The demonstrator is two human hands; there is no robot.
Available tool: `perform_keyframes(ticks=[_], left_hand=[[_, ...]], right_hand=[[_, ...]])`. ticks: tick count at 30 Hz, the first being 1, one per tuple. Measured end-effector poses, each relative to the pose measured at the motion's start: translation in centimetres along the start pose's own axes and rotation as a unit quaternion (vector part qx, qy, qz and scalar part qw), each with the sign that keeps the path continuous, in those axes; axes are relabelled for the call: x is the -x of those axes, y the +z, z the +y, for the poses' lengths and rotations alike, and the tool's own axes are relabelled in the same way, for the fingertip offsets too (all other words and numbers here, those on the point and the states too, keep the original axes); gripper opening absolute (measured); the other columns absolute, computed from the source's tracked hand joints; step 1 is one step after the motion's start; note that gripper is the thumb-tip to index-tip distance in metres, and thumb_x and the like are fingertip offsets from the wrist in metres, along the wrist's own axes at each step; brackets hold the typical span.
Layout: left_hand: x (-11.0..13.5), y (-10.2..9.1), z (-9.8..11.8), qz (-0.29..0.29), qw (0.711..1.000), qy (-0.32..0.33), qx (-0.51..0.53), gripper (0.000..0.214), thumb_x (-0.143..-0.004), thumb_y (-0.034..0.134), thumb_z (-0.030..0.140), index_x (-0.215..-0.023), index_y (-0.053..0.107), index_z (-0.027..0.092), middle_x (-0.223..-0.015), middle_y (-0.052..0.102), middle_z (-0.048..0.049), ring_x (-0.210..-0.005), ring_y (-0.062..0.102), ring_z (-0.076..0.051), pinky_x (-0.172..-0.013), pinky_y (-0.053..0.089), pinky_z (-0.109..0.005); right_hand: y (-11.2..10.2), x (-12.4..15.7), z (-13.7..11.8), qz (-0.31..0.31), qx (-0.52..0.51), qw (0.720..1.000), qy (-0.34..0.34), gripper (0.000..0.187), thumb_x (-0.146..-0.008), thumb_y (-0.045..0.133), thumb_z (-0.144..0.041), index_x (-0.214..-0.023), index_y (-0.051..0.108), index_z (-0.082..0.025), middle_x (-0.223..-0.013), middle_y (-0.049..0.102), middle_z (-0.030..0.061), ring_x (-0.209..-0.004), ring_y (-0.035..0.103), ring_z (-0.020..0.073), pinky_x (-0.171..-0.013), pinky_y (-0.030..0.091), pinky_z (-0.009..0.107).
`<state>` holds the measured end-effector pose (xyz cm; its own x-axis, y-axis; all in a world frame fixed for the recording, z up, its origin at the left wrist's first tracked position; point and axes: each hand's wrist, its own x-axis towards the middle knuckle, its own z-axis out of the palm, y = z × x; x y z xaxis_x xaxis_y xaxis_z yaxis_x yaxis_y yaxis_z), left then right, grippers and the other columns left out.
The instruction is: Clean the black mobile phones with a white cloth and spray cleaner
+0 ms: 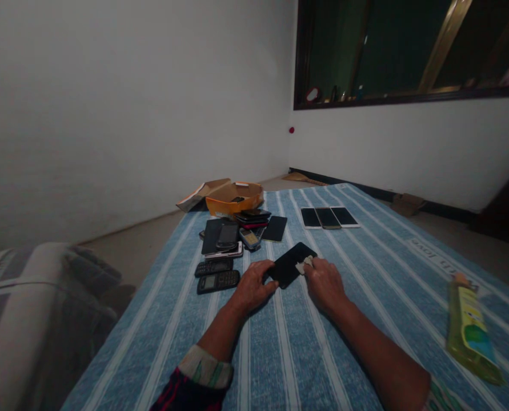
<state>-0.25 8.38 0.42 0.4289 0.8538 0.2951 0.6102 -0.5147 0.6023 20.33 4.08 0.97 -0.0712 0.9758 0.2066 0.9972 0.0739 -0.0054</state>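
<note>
A dark tablet or large phone [289, 264] lies at a slant on the striped cloth between my hands. My left hand [255, 287] grips its left edge, thumb in front and fingers behind. In my right hand [324, 281] a crumpled white tissue [304, 264] is pinched and pressed on the dark screen near its right side. Just left of my left hand lie two keypad phones, the nearer one [218, 281] with its screen and keys facing up.
Behind them sits a pile of phones [228, 235] by an open orange cardboard box [232, 204]. Three phones [329, 217] lie in a row at the back right. A yellow-green bottle [471, 334] lies at the right. Blue striped cloth [263, 354] covers the surface.
</note>
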Motion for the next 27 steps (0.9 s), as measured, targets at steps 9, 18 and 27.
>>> perform_keyframes(ticks=[9,18,27], left_hand=[[0.00,-0.06,0.23,0.000,1.000,-0.004,0.008,0.040,-0.069,0.065,0.022,-0.109,0.065,0.019,-0.110,0.069,-0.0073,-0.110,0.060,-0.028,-0.099,0.046,-0.043],[-0.01,0.13,-0.20,0.006,1.000,0.000,0.008,0.042,-0.069,0.065,0.022,-0.111,0.066,0.021,-0.112,0.069,-0.0072,-0.110,0.060,-0.027,-0.099,0.046,-0.044],[0.04,0.02,-0.21,0.008,1.000,-0.001,0.003,0.043,-0.069,0.066,0.025,-0.112,0.065,0.021,-0.114,0.069,-0.0074,-0.111,0.060,-0.028,-0.100,0.047,-0.043]], right_hand=[[0.17,-0.36,0.51,-0.006,-0.004,1.000,0.009,0.032,-0.098,0.038,-0.016,-0.108,0.068,-0.019,-0.105,0.062,0.0115,-0.099,0.054,0.0245,-0.077,0.032,0.034],[-0.01,-0.39,0.45,-0.009,-0.003,1.000,0.004,0.032,-0.097,0.040,-0.015,-0.108,0.068,-0.021,-0.103,0.063,0.0106,-0.099,0.055,0.0245,-0.077,0.032,0.033],[-0.03,-0.52,0.72,-0.012,-0.007,1.000,0.009,0.031,-0.097,0.039,-0.016,-0.109,0.068,-0.019,-0.104,0.062,0.0112,-0.099,0.054,0.0239,-0.077,0.032,0.033]])
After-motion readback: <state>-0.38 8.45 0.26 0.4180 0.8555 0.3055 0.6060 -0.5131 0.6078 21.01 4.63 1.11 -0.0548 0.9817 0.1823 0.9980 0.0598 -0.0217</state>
